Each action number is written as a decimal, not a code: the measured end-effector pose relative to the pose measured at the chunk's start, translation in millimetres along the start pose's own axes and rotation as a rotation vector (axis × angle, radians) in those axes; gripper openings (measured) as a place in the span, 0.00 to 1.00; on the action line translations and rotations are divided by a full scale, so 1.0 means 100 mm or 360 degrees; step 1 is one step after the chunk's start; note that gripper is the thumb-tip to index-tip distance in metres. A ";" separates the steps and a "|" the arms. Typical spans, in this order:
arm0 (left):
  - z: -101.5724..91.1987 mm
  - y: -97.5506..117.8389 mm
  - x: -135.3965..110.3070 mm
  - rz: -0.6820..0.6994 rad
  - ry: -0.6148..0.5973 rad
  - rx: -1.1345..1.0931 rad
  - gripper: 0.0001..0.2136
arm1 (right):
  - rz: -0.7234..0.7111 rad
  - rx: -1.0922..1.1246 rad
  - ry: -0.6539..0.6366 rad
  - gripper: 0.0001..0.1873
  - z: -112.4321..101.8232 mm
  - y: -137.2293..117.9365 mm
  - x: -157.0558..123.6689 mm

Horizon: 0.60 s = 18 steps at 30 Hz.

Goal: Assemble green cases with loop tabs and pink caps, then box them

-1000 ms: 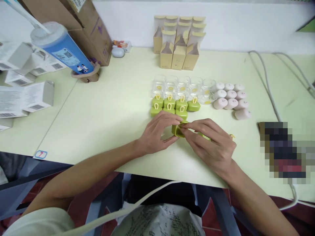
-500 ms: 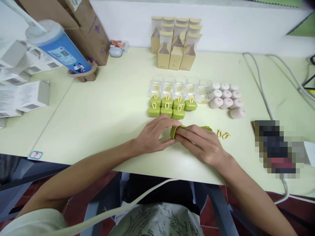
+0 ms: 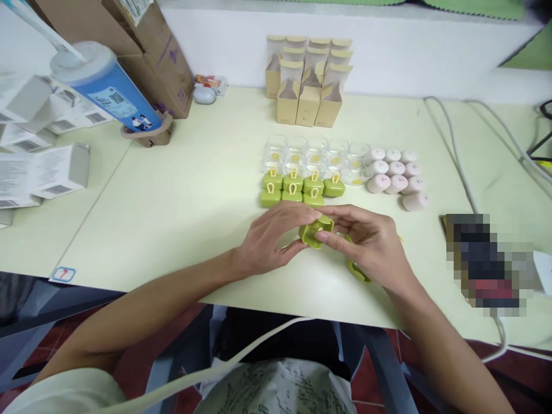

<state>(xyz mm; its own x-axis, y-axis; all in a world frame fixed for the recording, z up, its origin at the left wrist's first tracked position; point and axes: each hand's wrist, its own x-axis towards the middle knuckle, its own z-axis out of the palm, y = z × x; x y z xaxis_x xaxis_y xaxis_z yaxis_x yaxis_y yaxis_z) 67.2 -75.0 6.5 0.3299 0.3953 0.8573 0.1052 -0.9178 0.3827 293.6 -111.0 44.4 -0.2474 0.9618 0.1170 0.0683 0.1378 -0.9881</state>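
The edge tag [image 3: 64, 274] seemingly reads 7. Left hand [image 3: 267, 238] and right hand [image 3: 374, 244] grasp a green cap [image 3: 311, 234] above the counter [image 3: 172, 207], hollow side facing up and rightward, long axis unclear. Tan boxes [image 3: 307, 108] beyond bear unreadable print.

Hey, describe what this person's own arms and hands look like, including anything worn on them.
The left hand and right hand are ungloved, with no ring or watch visible. Both forearms are bare. A plain, pale short sleeve shows on the left arm; the right sleeve is out of view.
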 end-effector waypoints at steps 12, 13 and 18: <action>0.02 0.09 -0.01 0.0315 -0.0057 0.0242 0.04 | 0.0132 0.0100 -0.0114 0.15 0.08 -0.04 -0.02; 0.02 0.10 -0.02 0.0362 -0.0060 0.0269 0.04 | 0.0136 0.0071 -0.0146 0.14 0.09 -0.05 -0.03; 0.02 0.10 -0.05 0.0475 -0.0112 0.0295 0.08 | 0.0169 0.0067 -0.0196 0.12 0.12 -0.07 -0.04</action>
<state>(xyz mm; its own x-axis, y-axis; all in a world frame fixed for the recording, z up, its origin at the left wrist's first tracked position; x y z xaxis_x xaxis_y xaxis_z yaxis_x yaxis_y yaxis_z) 68.5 -86.6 5.1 0.4349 0.1114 0.8935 0.1610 -0.9860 0.0446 282.8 -119.1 50.0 -0.3578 0.9338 0.0011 0.0605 0.0243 -0.9979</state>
